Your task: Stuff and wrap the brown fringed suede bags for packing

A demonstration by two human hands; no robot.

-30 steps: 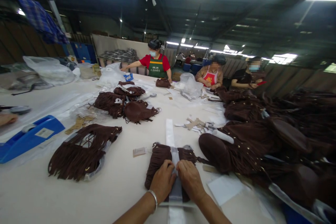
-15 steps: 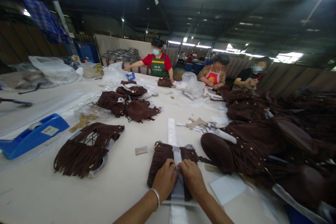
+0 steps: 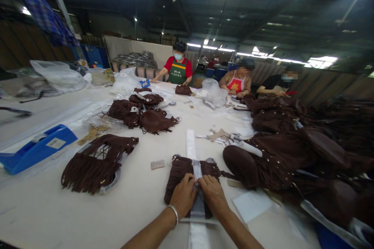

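Observation:
A dark brown fringed bag (image 3: 177,168) lies on the table in front of me. Lengthwise over its middle runs a translucent plastic strip (image 3: 198,207), in line with a white strip (image 3: 191,144) that sticks out beyond the bag's far and near edges. My left hand (image 3: 182,195), with a bracelet at the wrist, rests on the bag's left half, fingers bent and pinching the plastic strip's left side. From the right, my right hand (image 3: 213,193) pinches the same strip, its curled fingertips close to the left thumb. What lies beneath the fingers is hidden.
Another fringed bag (image 3: 97,163) and a blue tape dispenser (image 3: 54,142) are at left. A large pile of brown bags (image 3: 280,155) fills the right side, near a white sheet (image 3: 253,205). Beyond are paper scraps (image 3: 219,135), more bags (image 3: 154,120) and several co-workers.
My hands stay nearly in place on the strip. Across the table, the co-worker in the green apron has shifted slightly right and drawn in the outstretched arm.

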